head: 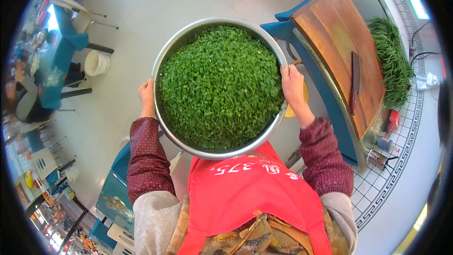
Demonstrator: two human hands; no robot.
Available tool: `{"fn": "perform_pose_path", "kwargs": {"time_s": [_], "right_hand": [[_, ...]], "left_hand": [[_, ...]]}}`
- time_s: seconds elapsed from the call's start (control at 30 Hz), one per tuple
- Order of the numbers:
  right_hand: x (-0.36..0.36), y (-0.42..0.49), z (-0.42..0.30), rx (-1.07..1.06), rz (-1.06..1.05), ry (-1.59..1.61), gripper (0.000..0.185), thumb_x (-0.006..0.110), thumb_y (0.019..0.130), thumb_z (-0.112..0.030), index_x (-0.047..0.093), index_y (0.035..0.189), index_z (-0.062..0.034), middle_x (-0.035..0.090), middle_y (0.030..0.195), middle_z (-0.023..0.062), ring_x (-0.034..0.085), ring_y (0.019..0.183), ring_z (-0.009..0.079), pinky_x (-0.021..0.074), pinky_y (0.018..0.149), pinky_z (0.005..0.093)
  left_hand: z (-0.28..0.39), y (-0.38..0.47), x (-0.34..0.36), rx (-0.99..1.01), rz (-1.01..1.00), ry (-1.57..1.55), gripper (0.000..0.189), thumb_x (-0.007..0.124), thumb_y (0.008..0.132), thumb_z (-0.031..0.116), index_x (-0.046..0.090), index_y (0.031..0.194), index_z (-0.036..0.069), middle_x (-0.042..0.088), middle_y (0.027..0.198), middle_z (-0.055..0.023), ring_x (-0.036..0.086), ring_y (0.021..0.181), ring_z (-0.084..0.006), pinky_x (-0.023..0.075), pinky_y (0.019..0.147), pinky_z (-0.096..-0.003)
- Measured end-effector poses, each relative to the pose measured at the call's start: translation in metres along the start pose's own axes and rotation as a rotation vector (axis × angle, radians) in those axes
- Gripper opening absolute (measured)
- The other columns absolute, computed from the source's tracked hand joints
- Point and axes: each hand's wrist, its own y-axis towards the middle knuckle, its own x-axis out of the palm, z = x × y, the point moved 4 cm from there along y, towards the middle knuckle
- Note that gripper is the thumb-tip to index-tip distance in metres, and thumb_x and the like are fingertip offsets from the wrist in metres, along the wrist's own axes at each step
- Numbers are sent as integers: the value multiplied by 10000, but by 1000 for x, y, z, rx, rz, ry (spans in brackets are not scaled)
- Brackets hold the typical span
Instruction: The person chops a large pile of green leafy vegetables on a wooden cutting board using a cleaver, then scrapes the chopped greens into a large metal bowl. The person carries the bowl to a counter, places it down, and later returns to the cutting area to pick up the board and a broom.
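A large round stainless steel basin (177, 144) is held up before my red apron (244, 198). Finely chopped green leaves, probably Chinese chives (219, 88), fill it in a heaped mound. My left hand (146, 94) grips the rim at the left, thumb over the edge. On the opposite side my right hand (293, 85) holds the rim, its thumb on top and the other fingers partly hidden. Off to the right, a cleaver (355, 83) with a dark handle lies on a wooden cutting board (336, 42).
Whole long green leaves (391, 62) are piled beyond the board, near a red object (393, 121) and a bottle (387, 144). A white bucket (97, 63) stands on the floor by a blue-covered table (58, 67), where a person (28, 102) sits. Another table (115, 196) is at lower left.
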Motion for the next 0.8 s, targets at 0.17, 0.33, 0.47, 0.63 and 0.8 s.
{"fn": "perform_pose_path", "kwargs": {"time_s": [0.17, 0.33, 0.47, 0.63, 0.8], "right_hand": [[2, 16, -19, 95, -22, 16, 386, 455, 939, -328, 504, 773, 17, 573, 741, 276, 555, 722, 463, 420, 630, 506], [-27, 18, -45, -54, -39, 117, 305, 461, 918, -263, 501, 806, 19, 564, 720, 257, 553, 680, 419, 435, 639, 483], [-18, 36, -59, -63, -145, 129, 314, 433, 901, -249, 523, 811, 38, 588, 774, 303, 571, 766, 482, 454, 727, 534], [2, 60, -55, -193, -162, 165, 318, 444, 887, -244, 569, 791, 33, 601, 776, 281, 572, 757, 467, 450, 727, 525], [20, 85, -66, -236, -141, 207, 339, 474, 884, -274, 581, 762, 24, 602, 783, 259, 578, 747, 444, 453, 689, 501]], "left_hand": [[2, 23, 0, 9, -15, 164, 466, 605, 863, 392, 619, 695, -42, 520, 567, -17, 436, 556, -118, 382, 528, -339], [11, 22, 0, 4, -1, -5, 421, 621, 865, 374, 639, 750, -32, 571, 665, -20, 457, 587, -114, 400, 536, -315], [45, 19, -35, -121, -51, -307, 319, 652, 858, 286, 634, 797, -26, 601, 719, -65, 541, 631, -138, 449, 555, -298], [90, -10, -65, -61, 39, -244, 282, 659, 854, 256, 623, 804, -19, 591, 713, -59, 541, 616, -149, 460, 551, -311], [110, -36, -107, 43, 142, -189, 284, 647, 859, 240, 627, 826, -41, 579, 700, -43, 507, 600, -129, 421, 538, -296]]}}
